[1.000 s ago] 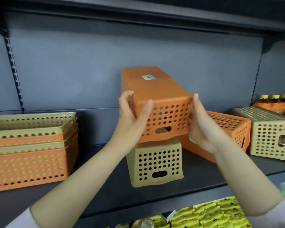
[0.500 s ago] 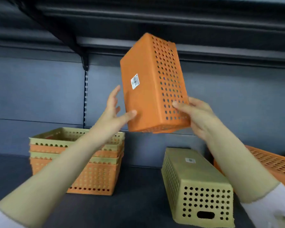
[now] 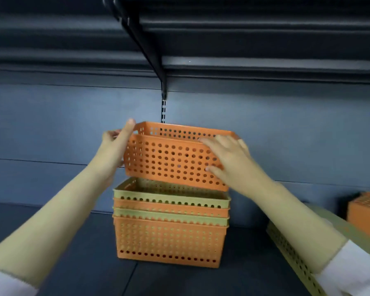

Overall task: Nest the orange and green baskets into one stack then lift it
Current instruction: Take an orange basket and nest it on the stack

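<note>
An orange perforated basket [image 3: 171, 159] hangs upright and slightly tilted in the air, its opening upward. My left hand [image 3: 115, 146] grips its left end with the thumb over the rim. My right hand [image 3: 226, 159] holds its right front side, fingers spread on the wall. Directly below stands a nested stack of orange and green baskets [image 3: 169, 236] on the dark shelf, with a green basket [image 3: 171, 196] on top. The held basket's bottom edge sits just above that green rim.
A green basket [image 3: 293, 257] lies upside down at the lower right, partly behind my right arm. An orange basket [image 3: 365, 212] sits at the far right. A shelf bracket [image 3: 150, 50] and the upper shelf hang overhead. The dark shelf board [image 3: 73, 263] spreads left of the stack.
The orange basket has been turned from bottom-facing-me to opening-up and carried left, over the nested stack. Both hands shifted to its ends. The view swung left.
</note>
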`<state>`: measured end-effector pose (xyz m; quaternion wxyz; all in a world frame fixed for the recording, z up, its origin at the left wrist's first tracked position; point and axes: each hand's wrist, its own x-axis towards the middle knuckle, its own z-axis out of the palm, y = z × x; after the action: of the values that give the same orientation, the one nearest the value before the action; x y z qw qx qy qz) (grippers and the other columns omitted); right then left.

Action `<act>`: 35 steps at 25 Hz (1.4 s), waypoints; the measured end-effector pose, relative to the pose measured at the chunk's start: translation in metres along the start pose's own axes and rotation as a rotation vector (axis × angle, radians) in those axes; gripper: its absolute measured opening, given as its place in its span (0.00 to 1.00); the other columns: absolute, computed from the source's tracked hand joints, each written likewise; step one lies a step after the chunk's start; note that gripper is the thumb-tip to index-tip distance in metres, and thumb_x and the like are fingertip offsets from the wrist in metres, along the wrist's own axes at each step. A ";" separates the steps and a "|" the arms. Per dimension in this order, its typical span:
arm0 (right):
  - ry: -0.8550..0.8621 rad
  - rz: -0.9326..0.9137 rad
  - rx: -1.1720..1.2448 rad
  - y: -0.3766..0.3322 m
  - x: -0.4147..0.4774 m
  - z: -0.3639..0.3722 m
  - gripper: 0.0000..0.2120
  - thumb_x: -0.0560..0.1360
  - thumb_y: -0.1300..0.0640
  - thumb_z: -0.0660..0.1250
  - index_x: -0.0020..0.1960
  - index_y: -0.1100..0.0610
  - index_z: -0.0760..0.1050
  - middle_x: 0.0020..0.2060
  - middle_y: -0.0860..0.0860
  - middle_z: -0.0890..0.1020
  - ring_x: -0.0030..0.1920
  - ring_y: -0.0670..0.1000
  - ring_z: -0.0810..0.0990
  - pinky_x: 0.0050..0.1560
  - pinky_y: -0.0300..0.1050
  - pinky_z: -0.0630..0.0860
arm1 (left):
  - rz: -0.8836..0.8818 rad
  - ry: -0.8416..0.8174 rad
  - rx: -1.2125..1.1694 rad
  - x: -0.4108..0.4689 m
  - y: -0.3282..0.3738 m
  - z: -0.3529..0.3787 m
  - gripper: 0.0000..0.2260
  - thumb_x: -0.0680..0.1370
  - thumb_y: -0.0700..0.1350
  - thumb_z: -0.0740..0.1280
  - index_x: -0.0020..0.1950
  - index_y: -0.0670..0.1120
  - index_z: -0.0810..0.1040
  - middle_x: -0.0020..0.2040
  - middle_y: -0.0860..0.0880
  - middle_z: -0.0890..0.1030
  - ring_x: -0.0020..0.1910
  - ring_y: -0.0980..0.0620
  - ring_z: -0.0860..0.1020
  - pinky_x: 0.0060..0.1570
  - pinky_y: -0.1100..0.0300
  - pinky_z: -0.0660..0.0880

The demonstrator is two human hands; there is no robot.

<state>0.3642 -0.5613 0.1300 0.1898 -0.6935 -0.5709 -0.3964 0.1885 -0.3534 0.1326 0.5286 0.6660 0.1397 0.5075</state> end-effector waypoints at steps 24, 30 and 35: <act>-0.244 0.821 0.714 0.014 -0.037 0.067 0.27 0.81 0.46 0.61 0.78 0.46 0.60 0.70 0.45 0.71 0.65 0.43 0.73 0.57 0.32 0.68 | 0.025 -0.228 0.088 0.036 -0.135 -0.029 0.19 0.78 0.44 0.52 0.45 0.53 0.83 0.54 0.62 0.80 0.55 0.53 0.79 0.57 0.47 0.76; -0.361 0.824 0.690 0.026 -0.030 0.063 0.31 0.80 0.42 0.59 0.80 0.49 0.56 0.71 0.45 0.72 0.63 0.39 0.73 0.54 0.25 0.68 | 0.058 -0.300 0.243 0.035 -0.121 -0.026 0.17 0.76 0.50 0.53 0.46 0.54 0.82 0.56 0.58 0.80 0.56 0.52 0.78 0.48 0.55 0.74; -0.277 0.763 0.476 0.036 -0.063 0.025 0.44 0.69 0.29 0.57 0.80 0.50 0.57 0.78 0.46 0.62 0.77 0.44 0.59 0.75 0.41 0.55 | 0.263 -0.243 0.625 0.028 -0.074 -0.018 0.17 0.80 0.43 0.61 0.68 0.55 0.73 0.61 0.54 0.79 0.51 0.47 0.79 0.46 0.62 0.72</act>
<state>0.4041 -0.5934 0.0731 0.3977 -0.8374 -0.3701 -0.0600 0.2125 -0.2932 0.0834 0.2423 0.8633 0.1371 0.4210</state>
